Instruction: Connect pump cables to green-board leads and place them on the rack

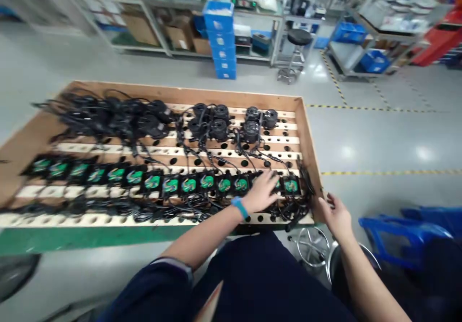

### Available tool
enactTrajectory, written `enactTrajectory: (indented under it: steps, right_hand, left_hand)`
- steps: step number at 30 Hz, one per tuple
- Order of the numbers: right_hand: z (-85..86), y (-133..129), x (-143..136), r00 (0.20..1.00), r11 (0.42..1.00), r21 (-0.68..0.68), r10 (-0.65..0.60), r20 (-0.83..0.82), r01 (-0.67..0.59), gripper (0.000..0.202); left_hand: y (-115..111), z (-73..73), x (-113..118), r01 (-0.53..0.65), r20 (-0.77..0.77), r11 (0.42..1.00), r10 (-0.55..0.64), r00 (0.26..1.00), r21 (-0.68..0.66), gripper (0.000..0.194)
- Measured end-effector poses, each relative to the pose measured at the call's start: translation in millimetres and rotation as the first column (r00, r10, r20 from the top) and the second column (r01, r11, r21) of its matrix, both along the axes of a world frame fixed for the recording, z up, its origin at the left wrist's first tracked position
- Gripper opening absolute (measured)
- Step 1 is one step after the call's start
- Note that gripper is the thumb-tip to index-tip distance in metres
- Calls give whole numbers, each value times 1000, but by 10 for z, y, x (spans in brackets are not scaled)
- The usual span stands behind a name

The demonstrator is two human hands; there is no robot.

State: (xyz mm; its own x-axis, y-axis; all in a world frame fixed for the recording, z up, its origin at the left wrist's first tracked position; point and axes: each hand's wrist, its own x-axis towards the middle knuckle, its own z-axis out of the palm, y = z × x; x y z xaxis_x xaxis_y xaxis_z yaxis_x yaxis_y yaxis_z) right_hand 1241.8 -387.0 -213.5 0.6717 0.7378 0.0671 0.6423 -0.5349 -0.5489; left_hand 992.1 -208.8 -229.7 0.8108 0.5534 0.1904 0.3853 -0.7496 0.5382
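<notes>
My left hand (261, 191), with a blue band at the wrist, lies spread over the right part of a row of black units with green circuit boards (207, 182), partly covering some of them. At the right end of the wooden tray (311, 144), my right hand (336, 211) is by the outer corner, fingers apart, holding nothing visible. Black cables (195, 206) run along the front of the row. Round black coiled parts (218, 129) stand behind it, and a tangled heap of similar parts (115, 115) fills the back left.
Stacked blue boxes (221, 40) stand beyond the tray, near shelving. A black stool (299, 37) and a cart (375, 33) are farther right. Chrome stool rings (313, 247) are below the tray's right corner, with blue plastic seats (397, 235) beside them.
</notes>
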Motion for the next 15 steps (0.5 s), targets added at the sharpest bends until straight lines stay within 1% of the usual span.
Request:
enactTrajectory:
  steps: [1, 2, 3, 4, 5, 6, 7, 8, 9, 10, 11, 12, 13, 14, 15]
  right_hand:
    - [59, -94, -105, 992, 993, 111, -57, 113, 45, 64]
    - [105, -202, -237, 976, 977, 201, -110, 190, 71, 60]
    - [131, -315, -398, 968, 965, 249, -136, 213, 81, 54]
    - [134, -420, -585, 975, 964, 253, -128, 181, 80, 48]
    - [113, -507, -791, 990, 972, 227, -90, 107, 64, 44]
    - [70, -566, -1011, 1000, 982, 187, -27, 11, 24, 41]
    - [11, -591, -1236, 994, 989, 141, 60, -95, -46, 40]
    - [-58, -580, -1462, 966, 985, 97, 160, -201, -143, 39]
    - [-130, -534, -1681, 917, 965, 60, 263, -299, -257, 37]
    - [-200, -458, -1890, 846, 924, 32, 364, -390, -382, 36]
    - [-264, -360, -2085, 758, 865, 14, 447, -475, -502, 34]
    - [-320, -247, -2260, 669, 804, 5, 499, -551, -595, 33]
    - [-368, -128, -2411, 606, 762, 1, 516, -606, -647, 32]
    - [-409, -11, -2537, 584, 750, -10, 506, -635, -661, 34]
    - [-444, 100, -2634, 603, 766, -29, 482, -635, -642, 37]
  left_hand:
    - [6, 5, -267, -104, 151, 987, 123, 981, -126, 57]
    - [2, -4, -570, -179, 201, 967, 214, 956, -179, 49]
    - [-20, -27, -904, -242, 222, 946, 289, 931, -216, 43]
    - [-65, -59, -1254, -313, 226, 915, 371, 901, -253, 42]
    - [-136, -100, -1606, -413, 222, 859, 485, 846, -303, 44]
    - [-231, -145, -1944, -533, 196, 736, 645, 738, -417, 45]
    - [-346, -191, -2252, -603, 143, 624, 744, 652, -497, 49]
    - [-470, -234, -2514, -641, 86, 523, 807, 584, -562, 52]
    - [-591, -271, -2723, -647, 25, 435, 841, 541, -627, 54]
    - [-700, -296, -2873, -631, -22, 376, 848, 529, -679, 56]
    - [-785, -306, -2968, -600, -50, 330, 848, 528, -729, 56]
    - [-840, -300, -3013, -554, -59, 284, 852, 520, -783, 54]
    - [-864, -278, -3021, -485, -51, 221, 872, 487, -846, 52]
    - [-859, -244, -3004, -392, -38, 149, 901, 431, -908, 48]
    - [-832, -201, -2974, -279, -26, 80, 934, 357, -957, 44]
